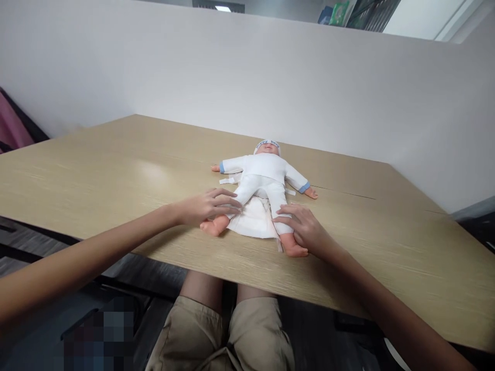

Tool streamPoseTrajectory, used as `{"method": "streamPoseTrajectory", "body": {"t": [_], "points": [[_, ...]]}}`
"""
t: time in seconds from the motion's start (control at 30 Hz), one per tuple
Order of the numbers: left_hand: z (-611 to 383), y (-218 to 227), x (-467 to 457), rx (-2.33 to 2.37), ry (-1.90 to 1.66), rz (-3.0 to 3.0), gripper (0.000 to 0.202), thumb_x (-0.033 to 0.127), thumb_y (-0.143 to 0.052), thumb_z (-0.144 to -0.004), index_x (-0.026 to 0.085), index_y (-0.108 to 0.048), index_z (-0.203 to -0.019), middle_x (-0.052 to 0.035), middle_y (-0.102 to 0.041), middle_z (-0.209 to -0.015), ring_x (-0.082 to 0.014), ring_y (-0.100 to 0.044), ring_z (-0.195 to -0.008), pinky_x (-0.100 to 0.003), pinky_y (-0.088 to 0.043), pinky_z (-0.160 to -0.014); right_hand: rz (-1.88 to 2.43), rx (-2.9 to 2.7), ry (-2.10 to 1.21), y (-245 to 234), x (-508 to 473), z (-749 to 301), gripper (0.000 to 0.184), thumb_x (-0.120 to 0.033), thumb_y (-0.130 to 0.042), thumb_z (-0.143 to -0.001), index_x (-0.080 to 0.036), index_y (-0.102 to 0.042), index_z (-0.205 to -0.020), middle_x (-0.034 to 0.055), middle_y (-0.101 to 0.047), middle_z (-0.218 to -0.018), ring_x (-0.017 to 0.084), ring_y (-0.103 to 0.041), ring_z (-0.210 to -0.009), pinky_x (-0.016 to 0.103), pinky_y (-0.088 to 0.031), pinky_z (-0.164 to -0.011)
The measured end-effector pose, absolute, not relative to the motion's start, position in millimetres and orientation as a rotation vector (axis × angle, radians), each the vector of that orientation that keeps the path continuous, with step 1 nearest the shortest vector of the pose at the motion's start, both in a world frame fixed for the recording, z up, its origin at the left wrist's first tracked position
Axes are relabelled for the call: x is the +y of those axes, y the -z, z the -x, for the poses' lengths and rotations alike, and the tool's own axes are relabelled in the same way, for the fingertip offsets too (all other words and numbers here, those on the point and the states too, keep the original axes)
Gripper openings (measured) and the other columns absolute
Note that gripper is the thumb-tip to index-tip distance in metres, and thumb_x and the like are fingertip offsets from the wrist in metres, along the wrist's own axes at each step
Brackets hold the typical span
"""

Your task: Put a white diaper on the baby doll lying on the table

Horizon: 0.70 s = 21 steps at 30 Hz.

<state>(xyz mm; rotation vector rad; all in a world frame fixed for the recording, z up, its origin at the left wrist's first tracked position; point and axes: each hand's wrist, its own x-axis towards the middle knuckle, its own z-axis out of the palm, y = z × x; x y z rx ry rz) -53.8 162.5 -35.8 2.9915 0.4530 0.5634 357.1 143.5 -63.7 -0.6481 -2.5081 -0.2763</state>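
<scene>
A baby doll [266,167] in a white top and white trousers lies on its back on the table, its legs spread toward me. Beneath its hips and between its legs an open white diaper [252,219] is spread out, with tabs showing at the sides. My left hand [204,207] rests at the doll's leg on the left, fingers apart and reaching over the trouser leg; its thumb is hidden. On the other side, my right hand [303,225] has its fingers bent over the doll's lower leg [283,225], just above the bare foot.
The wooden table [154,154] stands against a low white partition [232,77]. Seams run across the tabletop. My knees are under its front edge. A pink item [13,121] is at the far left, and a green package [339,13] shows beyond the partition.
</scene>
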Motion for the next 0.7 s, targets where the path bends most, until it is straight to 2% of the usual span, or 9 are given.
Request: {"method": "streamPoseTrajectory", "body": {"t": [0.13,0.27,0.33,0.4,0.47,0.53,0.57,0.63,0.7], "points": [[55.3,30.4,161.1,0.465,-0.442,-2.969,0.085,0.005,-0.062,-0.086,0.033,-0.053,-0.165,-0.0088,-0.060,-0.166,-0.0391,-0.049,-0.153,-0.062,-0.046,-0.125,0.692,-2.574,0.093,51.1,141.0,-361.9,0.056,0.003,-0.045,-0.099,-0.028,-0.075,-0.135,0.0114,-0.072,-0.145,0.029,-0.064,-0.144,0.053,-0.056,-0.117],[55.8,25.4,159.2,0.505,-0.402,-2.901,0.078,0.001,-0.055,-0.090,0.033,-0.058,-0.161,-0.0068,-0.060,-0.167,-0.0345,-0.049,-0.154,-0.057,-0.045,-0.127,0.691,-2.548,-0.139,34.5,135.9,-361.4,0.052,-0.003,-0.043,-0.106,-0.029,-0.077,-0.135,0.0092,-0.071,-0.144,0.025,-0.066,-0.141,0.051,-0.055,-0.119],[54.2,20.7,157.1,0.541,-0.382,-2.843,0.071,0.003,-0.053,-0.094,0.034,-0.062,-0.157,-0.0057,-0.061,-0.165,-0.0319,-0.050,-0.152,-0.053,-0.046,-0.125,0.746,-2.524,-0.168,28.2,129.4,-354.6,0.041,-0.012,-0.047,-0.110,-0.028,-0.078,-0.133,0.0095,-0.073,-0.139,0.027,-0.067,-0.137,0.054,-0.052,-0.122],[50.7,14.5,153.5,0.601,-0.359,-2.786,0.063,0.007,-0.053,-0.097,0.034,-0.065,-0.153,-0.0044,-0.063,-0.163,-0.0309,-0.051,-0.149,-0.050,-0.047,-0.123,0.855,-2.528,-0.123,24.6,119.4,-343.1,0.031,-0.029,-0.058,-0.112,-0.027,-0.077,-0.136,0.0121,-0.072,-0.137,0.031,-0.068,-0.133,0.058,-0.052,-0.120],[45.0,8.9,148.2,0.683,-0.337,-2.756,0.051,0.015,-0.055,-0.101,0.032,-0.069,-0.147,-0.0041,-0.064,-0.159,-0.0317,-0.053,-0.143,-0.049,-0.048,-0.121,0.954,-2.548,-0.012,24.7,107.8,-329.3,0.044,-0.048,-0.069,-0.107,-0.024,-0.075,-0.143,0.0172,-0.070,-0.137,0.037,-0.067,-0.131,0.062,-0.054,-0.116],[36.9,6.6,141.8,0.778,-0.327,-2.763,0.039,0.034,-0.062,-0.104,0.029,-0.070,-0.142,-0.0069,-0.066,-0.155,-0.0346,-0.055,-0.137,-0.050,-0.049,-0.117,1.022,-2.569,0.101,28.4,97.3,-316.3,0.062,-0.058,-0.077,-0.100,-0.019,-0.073,-0.147,0.0227,-0.067,-0.138,0.042,-0.064,-0.133,0.065,-0.053,-0.115],[32.2,7.2,138.5,0.831,-0.322,-2.777,0.042,0.045,-0.067,-0.103,0.026,-0.069,-0.140,-0.0091,-0.066,-0.153,-0.0365,-0.055,-0.134,-0.052,-0.049,-0.115,1.051,-2.570,0.143,31.2,93.2,-311.0,0.063,-0.057,-0.078,-0.099,-0.016,-0.073,-0.147,0.0245,-0.066,-0.138,0.044,-0.063,-0.134,0.065,-0.053,-0.116],[22.4,11.3,132.2,0.948,-0.313,-2.822,0.059,0.064,-0.075,-0.095,0.022,-0.067,-0.135,-0.0135,-0.066,-0.150,-0.0401,-0.054,-0.130,-0.056,-0.049,-0.112,1.121,-2.552,0.186,37.1,88.4,-303.7,0.049,-0.041,-0.076,-0.101,-0.015,-0.075,-0.143,0.0252,-0.066,-0.138,0.043,-0.062,-0.137,0.062,-0.054,-0.115],[13.7,17.1,127.3,1.056,-0.302,-2.871,0.062,0.066,-0.078,-0.091,0.020,-0.066,-0.131,-0.0157,-0.065,-0.148,-0.0423,-0.054,-0.129,-0.059,-0.049,-0.110,1.176,-2.497,0.188,41.3,87.9,-301.1,0.038,-0.022,-0.067,-0.103,-0.016,-0.077,-0.139,0.0231,-0.068,-0.136,0.040,-0.063,-0.136,0.057,-0.056,-0.112]]}}
